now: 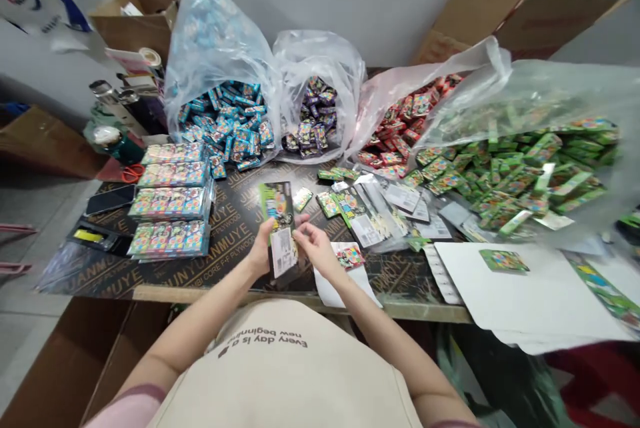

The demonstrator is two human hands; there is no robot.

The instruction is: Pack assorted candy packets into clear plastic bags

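Note:
Both my hands hold one flat, dark printed packet [281, 231] with green at its top and a white label low on its face. Its left edge is gripped by my left hand [263, 247], thumb on the front. My right hand [314, 248] pinches the right edge near the middle. Just right of my hands, a red small packet [349, 256] lies on a white sheet [345, 291]. Beyond them are a loose small green packet [327, 204] and a pile of similar labelled packets [365, 218] in clear film.
Clear bags of blue packets [235, 125], purple packets [317, 115], red packets [400, 128] and green packets [530, 168] line the back. Stacked packs [170, 201], a phone [111, 199] and orange scissors [132, 173] lie left. White boards [480, 295] overhang the front right edge.

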